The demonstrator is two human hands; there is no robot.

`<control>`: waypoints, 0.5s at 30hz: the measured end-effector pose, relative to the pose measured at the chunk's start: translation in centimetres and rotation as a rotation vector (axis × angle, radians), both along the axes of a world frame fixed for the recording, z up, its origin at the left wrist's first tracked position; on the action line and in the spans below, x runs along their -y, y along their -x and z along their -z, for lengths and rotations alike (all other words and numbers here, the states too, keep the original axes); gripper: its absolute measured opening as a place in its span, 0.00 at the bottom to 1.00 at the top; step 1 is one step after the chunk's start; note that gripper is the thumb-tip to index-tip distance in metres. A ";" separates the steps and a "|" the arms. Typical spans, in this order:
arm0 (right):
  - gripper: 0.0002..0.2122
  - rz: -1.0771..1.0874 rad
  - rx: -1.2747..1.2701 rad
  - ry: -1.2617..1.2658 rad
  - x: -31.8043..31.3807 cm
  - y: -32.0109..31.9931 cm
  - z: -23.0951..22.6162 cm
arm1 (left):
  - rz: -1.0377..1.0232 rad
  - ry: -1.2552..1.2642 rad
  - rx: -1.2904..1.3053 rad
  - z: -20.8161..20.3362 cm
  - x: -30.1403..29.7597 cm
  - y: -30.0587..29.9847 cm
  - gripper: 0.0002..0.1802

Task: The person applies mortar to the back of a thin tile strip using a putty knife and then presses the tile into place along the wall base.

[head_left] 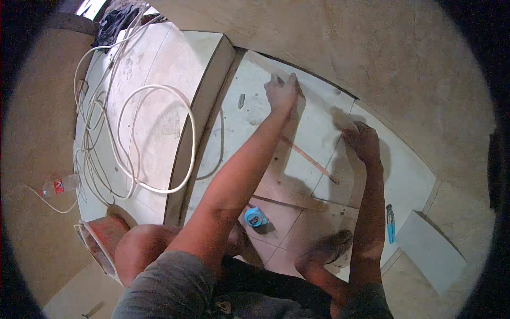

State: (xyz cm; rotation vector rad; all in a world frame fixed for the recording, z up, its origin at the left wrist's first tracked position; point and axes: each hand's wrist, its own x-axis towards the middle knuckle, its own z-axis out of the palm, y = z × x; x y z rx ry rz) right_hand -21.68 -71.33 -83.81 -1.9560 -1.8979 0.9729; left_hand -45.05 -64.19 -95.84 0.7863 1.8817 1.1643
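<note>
Both my arms reach forward over a step of pale floor tiles [319,98]. A narrow pale strip [319,95], which looks like cut tile, runs between my hands along the wall's foot; its outline is blurred. My left hand [281,94] is closed, thumb and fingers pinching the strip's edge. Farther right, my right hand [364,139] has its fingers curled around the strip's right end, partly in shadow. Below the hands lies a thin reddish-brown stick [311,159]. A blue tape measure [256,217] rests near my knees.
Loops of white cable [194,127] lie on the raised tiled step [154,69] at left. An orange bucket [106,239] stands lower left, near a plastic bottle [61,185]. Blue-handled pincers [390,226] and a loose tile piece [430,250] are at right. A plain wall [393,48] borders the far side.
</note>
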 end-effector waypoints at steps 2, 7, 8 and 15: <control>0.18 0.100 -0.081 0.158 -0.8 -0.6 0.9 | 0.043 0.024 -0.201 -0.9 -0.5 -0.6 0.28; 0.17 -0.455 0.147 -0.469 -3.6 -1.3 8.1 | -0.075 -0.105 0.059 -0.9 -1.0 1.0 0.37; 0.17 -0.442 0.159 -0.457 -4.0 -2.2 8.8 | -0.084 -0.135 0.089 -1.6 -1.1 0.2 0.39; 0.17 -0.262 0.109 -0.334 -4.4 1.4 5.5 | -0.148 -0.219 0.201 -1.3 -1.6 1.8 0.43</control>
